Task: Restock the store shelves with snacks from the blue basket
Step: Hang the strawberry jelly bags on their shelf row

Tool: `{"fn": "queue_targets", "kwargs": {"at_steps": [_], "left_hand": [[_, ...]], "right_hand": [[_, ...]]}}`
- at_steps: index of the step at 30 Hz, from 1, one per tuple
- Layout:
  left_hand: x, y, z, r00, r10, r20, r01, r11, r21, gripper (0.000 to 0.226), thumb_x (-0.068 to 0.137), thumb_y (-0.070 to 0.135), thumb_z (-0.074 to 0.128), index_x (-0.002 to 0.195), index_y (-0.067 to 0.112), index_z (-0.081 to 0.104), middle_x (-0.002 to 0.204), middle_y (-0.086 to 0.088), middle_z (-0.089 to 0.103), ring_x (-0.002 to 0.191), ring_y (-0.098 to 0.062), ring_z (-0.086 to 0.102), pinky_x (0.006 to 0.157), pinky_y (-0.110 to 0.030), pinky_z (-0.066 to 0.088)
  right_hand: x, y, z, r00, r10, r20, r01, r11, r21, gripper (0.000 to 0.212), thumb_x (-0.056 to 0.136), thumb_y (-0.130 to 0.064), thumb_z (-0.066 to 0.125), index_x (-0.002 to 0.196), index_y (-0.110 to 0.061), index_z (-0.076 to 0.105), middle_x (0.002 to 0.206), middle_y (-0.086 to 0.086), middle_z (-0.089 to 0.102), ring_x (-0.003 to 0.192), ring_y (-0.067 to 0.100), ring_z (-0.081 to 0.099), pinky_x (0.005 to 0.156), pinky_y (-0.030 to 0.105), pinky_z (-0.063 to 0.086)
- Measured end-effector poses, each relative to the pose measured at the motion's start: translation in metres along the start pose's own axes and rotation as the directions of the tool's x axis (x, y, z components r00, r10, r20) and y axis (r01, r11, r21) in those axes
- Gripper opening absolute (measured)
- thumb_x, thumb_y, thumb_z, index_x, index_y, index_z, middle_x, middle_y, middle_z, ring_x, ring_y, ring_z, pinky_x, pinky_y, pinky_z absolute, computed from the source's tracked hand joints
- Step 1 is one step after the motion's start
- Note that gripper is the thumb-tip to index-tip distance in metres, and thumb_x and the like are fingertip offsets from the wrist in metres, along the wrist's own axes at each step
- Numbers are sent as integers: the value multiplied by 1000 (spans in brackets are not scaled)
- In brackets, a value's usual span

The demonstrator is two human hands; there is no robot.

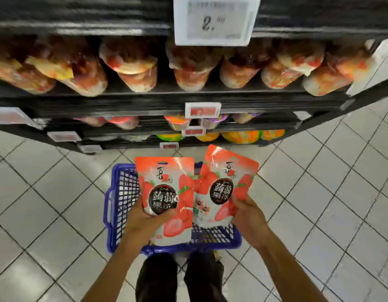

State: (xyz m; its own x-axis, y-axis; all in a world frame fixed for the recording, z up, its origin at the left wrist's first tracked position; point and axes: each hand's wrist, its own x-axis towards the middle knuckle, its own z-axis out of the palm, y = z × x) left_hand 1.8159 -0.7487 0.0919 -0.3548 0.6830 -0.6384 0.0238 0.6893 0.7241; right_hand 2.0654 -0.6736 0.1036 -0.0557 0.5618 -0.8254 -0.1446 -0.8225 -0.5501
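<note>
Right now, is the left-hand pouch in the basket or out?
Out. The left hand grips the strawberry pouch above the blue basket; the right hand grips a second pouch beside it.

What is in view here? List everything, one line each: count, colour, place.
strawberry pouches: two, red and white, left pouch and right pouch, held over the basket
blue basket: one, blue, on the floor
shelf pouches: a blurred row, red and white, upper shelf
lower packs: several, orange, yellow and green, lower shelves
shelves: stacked tiers, black, ahead
price tags: several, white, on shelf edges
floor: pale tiles, all around
trousers: dark, bottom centre
hands: two, left hand and right hand, each gripping one pouch
</note>
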Motion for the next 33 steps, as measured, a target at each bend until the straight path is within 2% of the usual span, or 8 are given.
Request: {"fn": "queue_targets", "kwargs": {"at_steps": [2, 5, 9, 14, 18, 21, 25, 33], "left_hand": [[-32, 60, -19, 999, 39, 29, -37, 996, -75, 43, 68, 3, 85, 96, 29, 65, 78, 21, 75, 75, 6, 70, 62, -11, 54], [-83, 147, -42, 987, 139, 78, -127, 982, -142, 37, 76, 1, 78, 106, 19, 66, 82, 12, 77, 79, 0, 72, 63, -8, 51], [-139, 235, -66, 960, 243, 138, -220, 962, -161, 30, 82, 13, 77, 110, 15, 68, 97, 5, 77, 90, -9, 72, 77, -17, 55], [-191, 294, -96, 927, 338, 163, -314, 936, -158, 31, 81, 35, 78, 110, 27, 69, 96, 6, 76, 84, -9, 71, 65, -20, 52], [-225, 328, -118, 910, 392, 135, -356, 906, -230, 44, 60, 47, 84, 101, 34, 71, 94, -1, 77, 78, -14, 71, 63, -27, 56], [-242, 347, -128, 891, 444, 99, -404, 872, -277, 46, 57, 45, 87, 100, 38, 72, 94, 3, 77, 81, -11, 73, 63, -26, 58], [-253, 361, -129, 873, 476, 111, -404, 830, -385, 40, 64, 31, 85, 101, 41, 73, 105, 3, 76, 94, -13, 73, 67, -21, 56], [-269, 402, -100, 819, 544, 184, -471, 819, -327, 44, 62, 37, 84, 104, 32, 70, 95, 3, 77, 76, -9, 73, 55, -20, 55]], "right_hand": [[-51, -38, 6, 1000, 11, -1, -10, 983, 181, 32, 85, -13, 58, 113, 2, 62, 99, 20, 65, 96, 35, 59, 102, 52, 39], [-129, -94, 17, 996, -45, -72, 65, 952, 301, 12, 81, -21, 61, 78, -10, 65, 67, 8, 60, 66, 26, 56, 80, 42, 41], [-209, -149, 37, 984, -167, -64, 178, 877, 446, 28, 86, -31, 60, 62, -18, 60, 55, 1, 55, 48, 15, 56, 57, 30, 47], [-288, -190, 59, 942, -326, 83, 231, 806, 545, 41, 84, -52, 62, 103, -18, 76, 93, 6, 75, 88, 23, 72, 79, 43, 58], [-337, -199, 71, 934, -358, 20, 304, 820, 485, 35, 67, -15, 74, 102, -14, 70, 82, 4, 73, 69, 14, 73, 54, 30, 57], [-361, -203, 81, 866, -499, -25, 448, 753, 482, 33, 70, -3, 66, 102, -12, 64, 84, 6, 72, 76, 24, 70, 58, 29, 58], [-378, -211, 81, 756, -649, -88, 600, 633, 489, 20, 73, -2, 64, 82, -18, 71, 81, 3, 71, 74, 17, 69, 68, 30, 58], [-389, -259, 48, 612, -762, -214, 789, 608, 91, 53, 68, -17, 85, 114, -5, 62, 102, 9, 74, 96, 26, 71, 74, 29, 57]]}}
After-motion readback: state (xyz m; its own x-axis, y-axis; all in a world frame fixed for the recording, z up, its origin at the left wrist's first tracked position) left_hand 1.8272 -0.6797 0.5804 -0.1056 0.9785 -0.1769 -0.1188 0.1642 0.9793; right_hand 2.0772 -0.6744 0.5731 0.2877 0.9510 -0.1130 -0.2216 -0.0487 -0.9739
